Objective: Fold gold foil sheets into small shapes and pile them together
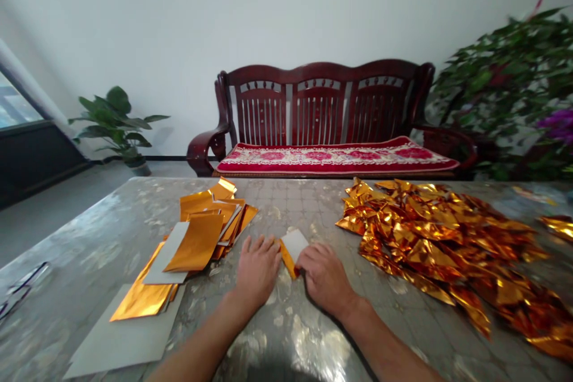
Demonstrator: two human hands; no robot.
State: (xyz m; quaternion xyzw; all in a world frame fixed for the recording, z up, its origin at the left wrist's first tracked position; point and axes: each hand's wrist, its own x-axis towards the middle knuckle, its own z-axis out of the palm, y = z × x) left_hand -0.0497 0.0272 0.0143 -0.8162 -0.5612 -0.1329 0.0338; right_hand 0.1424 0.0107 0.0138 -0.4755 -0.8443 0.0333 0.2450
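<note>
Small white-and-gold foil paper sheet [295, 243], lower centre of frame, on a grey floral-patterned tabletop [290, 197]. Right hand [324, 277] pinches its right edge, fingers curled; left hand [258, 265] lies at the left edge, fingers fairly straight, can't tell if gripping. Step looks like folding, gold edge turned over; next move likely calls for pressing that crease flat.

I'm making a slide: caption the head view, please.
Left hand and right hand at a gold-edged sheet, between loose sheets and heaped gold foil.
</note>
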